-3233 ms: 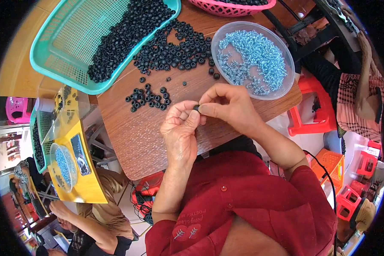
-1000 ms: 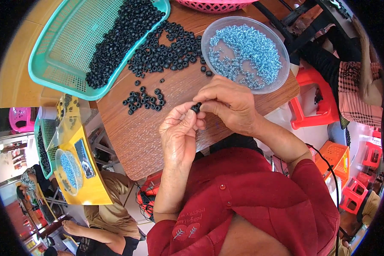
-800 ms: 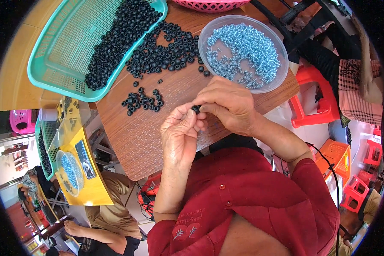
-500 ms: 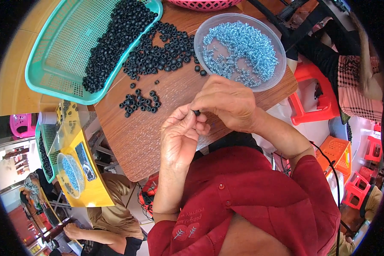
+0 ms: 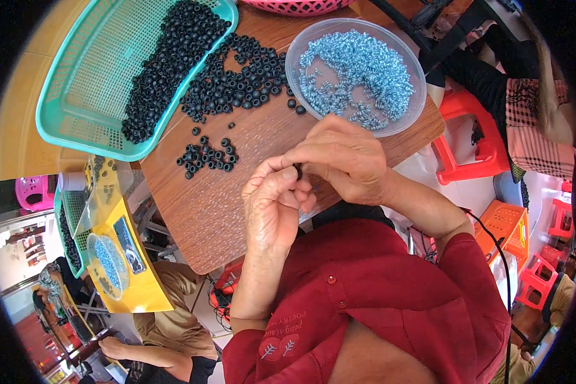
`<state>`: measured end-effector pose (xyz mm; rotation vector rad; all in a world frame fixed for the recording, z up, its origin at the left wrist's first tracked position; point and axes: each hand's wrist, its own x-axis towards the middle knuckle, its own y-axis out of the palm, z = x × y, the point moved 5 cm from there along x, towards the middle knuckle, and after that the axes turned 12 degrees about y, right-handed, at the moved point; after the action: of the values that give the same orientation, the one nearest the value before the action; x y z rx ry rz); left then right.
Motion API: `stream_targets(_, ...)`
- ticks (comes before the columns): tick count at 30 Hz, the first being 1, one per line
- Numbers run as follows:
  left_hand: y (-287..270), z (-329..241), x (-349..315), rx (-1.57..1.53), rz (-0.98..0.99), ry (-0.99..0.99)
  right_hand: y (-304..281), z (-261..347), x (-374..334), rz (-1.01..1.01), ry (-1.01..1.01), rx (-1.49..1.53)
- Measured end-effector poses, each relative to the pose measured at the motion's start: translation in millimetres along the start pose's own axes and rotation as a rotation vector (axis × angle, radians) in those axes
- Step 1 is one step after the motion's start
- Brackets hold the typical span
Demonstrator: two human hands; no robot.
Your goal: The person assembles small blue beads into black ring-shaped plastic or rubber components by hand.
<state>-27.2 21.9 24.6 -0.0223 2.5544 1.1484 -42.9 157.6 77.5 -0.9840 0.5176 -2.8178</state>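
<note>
My left hand (image 5: 272,208) is closed, holding a small black hollow round piece (image 5: 298,169) between thumb and fingers over the table's near part. Against it, my right hand (image 5: 344,157) pinches from above with bent fingers. Whether a second small part sits in that pinch is hidden. A small group of loose black pieces (image 5: 208,157) lies left of my hands. Beyond my right hand stands a round clear tub (image 5: 421,99) with many small shiny light-blue pieces (image 5: 365,61) that look like coil springs.
A turquoise mesh basket (image 5: 77,83) with many black pieces stands far left; more black pieces (image 5: 243,80) spill beside it on the brown table (image 5: 205,217). A pink basket (image 5: 301,5) sits at the far edge. Left is a co-worker's yellow board (image 5: 150,288); right, a red stool (image 5: 470,147).
Both hands stay together at nearly the same place, with the fingers slightly shifted around the black piece. The whole view has moved a little.
</note>
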Motion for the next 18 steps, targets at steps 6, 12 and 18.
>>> stream_targets(6, -3, -1, 1, 0.024, -0.042, 0.067, 2, -5, -2, -0.008, 0.096, -0.003)
stream_targets(12, -4, -2, 6, 0.086, -0.068, 0.176, 11, 3, -5, 0.075, 0.101, -0.143)
stream_targets(18, -5, -1, 7, 0.166, -0.027, 0.170, 14, -5, -10, -0.036, 0.086, -0.168)
